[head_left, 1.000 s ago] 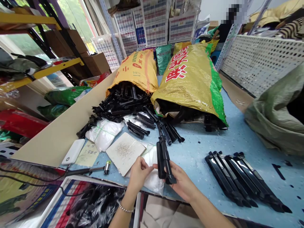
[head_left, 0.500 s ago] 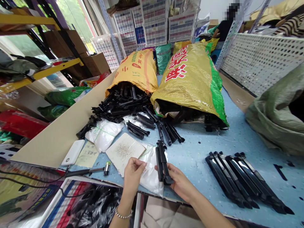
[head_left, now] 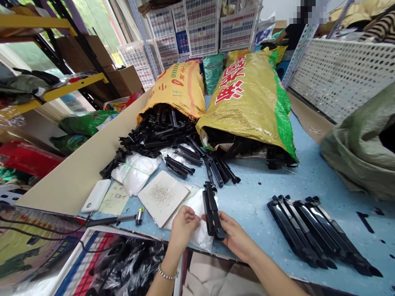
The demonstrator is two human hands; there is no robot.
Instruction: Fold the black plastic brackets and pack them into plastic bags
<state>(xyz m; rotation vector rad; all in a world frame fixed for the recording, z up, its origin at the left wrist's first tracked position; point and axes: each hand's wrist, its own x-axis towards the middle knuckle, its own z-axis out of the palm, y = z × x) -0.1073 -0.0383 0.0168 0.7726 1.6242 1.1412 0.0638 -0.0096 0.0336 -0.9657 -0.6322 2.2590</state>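
My right hand (head_left: pixel 237 236) grips a long black plastic part (head_left: pixel 212 211) with a notched top, holding it tilted above the table's near edge. Close to its left side is my left hand (head_left: pixel 185 226), with thumb and fingertips pinched together; whatever is between them, if anything, is too small to make out. Beneath both hands lies a clear plastic bag (head_left: pixel 200 238) of white contents. A pale square tile (head_left: pixel 163 197) strewn with tiny bits sits just beyond my left hand.
Similar black parts lie in a row (head_left: pixel 321 234) at right and a heap (head_left: pixel 154 135) before an orange sack (head_left: pixel 177 88). A yellow-green sack (head_left: pixel 247 107) stands beside it. A black-handled tool (head_left: pixel 105 222), white device (head_left: pixel 96 196) and handwritten note (head_left: pixel 114 199) are at left.
My left hand has shifted right, nearer the black part, and its fingers have curled in more. My right hand keeps the part in nearly the same place.
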